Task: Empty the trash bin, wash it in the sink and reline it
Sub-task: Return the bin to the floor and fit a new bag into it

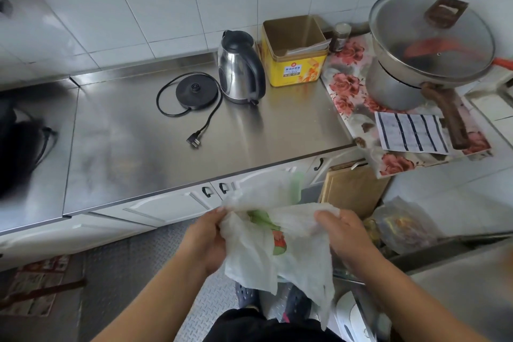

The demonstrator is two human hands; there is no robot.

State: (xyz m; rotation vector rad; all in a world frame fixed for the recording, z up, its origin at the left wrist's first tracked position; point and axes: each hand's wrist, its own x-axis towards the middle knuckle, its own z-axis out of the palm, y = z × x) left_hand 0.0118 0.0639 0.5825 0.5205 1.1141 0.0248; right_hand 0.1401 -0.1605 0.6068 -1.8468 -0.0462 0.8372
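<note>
Below the tabletop (194, 130), left hand (206, 239) and right hand (344, 233) each clenched their grip on the plastic bag (288, 253).

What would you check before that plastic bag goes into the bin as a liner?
1. Both hands on the bag: ok. Left hand and right hand each grip the white plastic bag.
2. Bag mouth opened: not ok, still bunched between the hands.
3. Bag free of holes: cannot tell.
4. Bin within reach: cannot tell, no bin clearly in view.
5. Floor underfoot dry: cannot tell.
6. Counter items away from the bag: ok, kettle stands well back.
</note>
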